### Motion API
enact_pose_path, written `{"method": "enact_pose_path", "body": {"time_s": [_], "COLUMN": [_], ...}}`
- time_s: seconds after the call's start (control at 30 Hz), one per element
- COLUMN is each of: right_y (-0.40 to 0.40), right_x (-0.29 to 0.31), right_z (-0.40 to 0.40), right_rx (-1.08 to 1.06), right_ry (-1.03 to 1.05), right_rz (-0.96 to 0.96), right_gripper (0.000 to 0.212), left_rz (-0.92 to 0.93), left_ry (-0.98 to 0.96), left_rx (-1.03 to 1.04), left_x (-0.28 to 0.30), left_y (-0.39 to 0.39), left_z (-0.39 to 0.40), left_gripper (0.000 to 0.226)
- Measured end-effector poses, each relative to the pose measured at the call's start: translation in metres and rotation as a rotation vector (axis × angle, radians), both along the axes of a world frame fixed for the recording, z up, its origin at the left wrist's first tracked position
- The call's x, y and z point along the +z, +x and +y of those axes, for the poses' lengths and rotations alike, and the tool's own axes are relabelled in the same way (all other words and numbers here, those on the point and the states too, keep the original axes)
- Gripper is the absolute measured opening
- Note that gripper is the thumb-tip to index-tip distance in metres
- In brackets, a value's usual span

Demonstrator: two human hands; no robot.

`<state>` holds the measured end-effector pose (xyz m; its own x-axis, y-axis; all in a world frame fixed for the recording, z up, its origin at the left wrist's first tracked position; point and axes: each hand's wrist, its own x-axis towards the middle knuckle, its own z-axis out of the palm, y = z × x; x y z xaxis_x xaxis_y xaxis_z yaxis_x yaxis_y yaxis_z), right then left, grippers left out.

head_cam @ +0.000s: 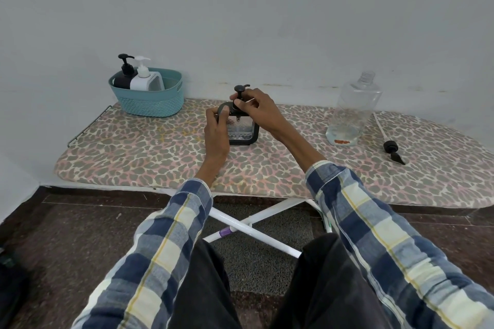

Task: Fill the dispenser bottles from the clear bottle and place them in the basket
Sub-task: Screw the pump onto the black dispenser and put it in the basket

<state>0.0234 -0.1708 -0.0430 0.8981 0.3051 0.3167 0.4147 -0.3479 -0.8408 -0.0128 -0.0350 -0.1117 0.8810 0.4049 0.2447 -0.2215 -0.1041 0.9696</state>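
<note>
Black-framed and clear-sided, the dispenser bottle (242,128) stands upright at the middle of the ironing board (149,157), its long axis vertical and its pump nozzle pointing right, towards the clear bottle (352,112).

In the head view, the only one, the left hand (217,131) grips the bottle's left shoulder, fingers wrapped round it. The right hand (258,107) pinches the pump collar, fingers closed on it, apparently screwing it tight.

The basket (149,96) sits well left of the dispenser bottle and farther back, already holding a black dispenser (124,75) and a white dispenser (143,76). A loose pump (393,152) lies beyond the clear bottle, at the right.

A cross-threaded collar could leak once the bottle is lifted. A one-sided grip could tip it.
</note>
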Motion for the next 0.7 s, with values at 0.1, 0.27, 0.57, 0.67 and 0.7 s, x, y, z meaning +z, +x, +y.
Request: {"method": "enact_pose_path", "body": {"time_s": [0.1,0.27,0.57,0.67,0.7], "right_y": [0.001,-0.003,-0.006,-0.004,-0.004], "right_x": [-0.003,-0.006,0.001,0.002,0.001], "right_z": [0.002,0.009,-0.006,-0.005,-0.004], "right_rx": [-0.032,-0.128,0.124,0.117,0.101], "right_ry": [-0.003,0.019,0.145,0.159,0.16], "right_rz": [0.007,-0.011,0.045,0.05,0.05], "right_gripper": [0.022,0.046,0.036,0.037,0.037], "left_rz": [0.0,0.013,0.022,0.032,0.04], "left_ry": [-0.005,-0.02,-0.034,-0.038,-0.039], "left_rx": [0.004,0.011,0.006,0.004,0.006], "left_x": [-0.001,0.001,0.002,0.0,-0.001], "left_y": [0.0,-0.001,0.0,0.003,0.004], "left_z": [0.001,0.001,0.0,0.0,0.001], "left_gripper": [0.035,0.046,0.044,0.055,0.053]}}
